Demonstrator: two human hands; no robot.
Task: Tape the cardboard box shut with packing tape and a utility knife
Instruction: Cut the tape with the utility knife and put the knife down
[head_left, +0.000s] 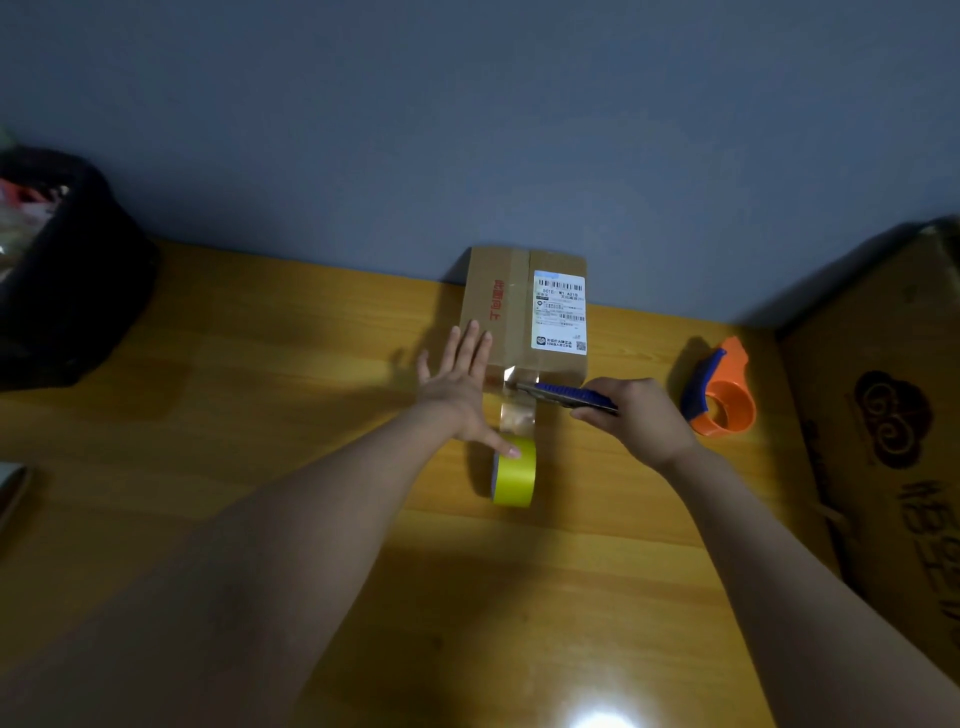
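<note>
A small cardboard box (511, 312) with a white shipping label and red print stands against the wall on the wooden table (260, 415). A strip of clear tape (517, 413) runs from its near edge down to a yellow tape roll (514, 478) standing on the table. My left hand (460, 379) lies flat with fingers spread on the box's near left corner, and its thumb touches the roll. My right hand (639, 415) grips a blue utility knife (563, 396), whose blade tip meets the tape strip just below the box.
An orange and blue tape dispenser (719, 395) sits on the table to the right. A large cardboard box (883, 441) stands at the far right edge. A black bin (57, 270) with rubbish is at the far left.
</note>
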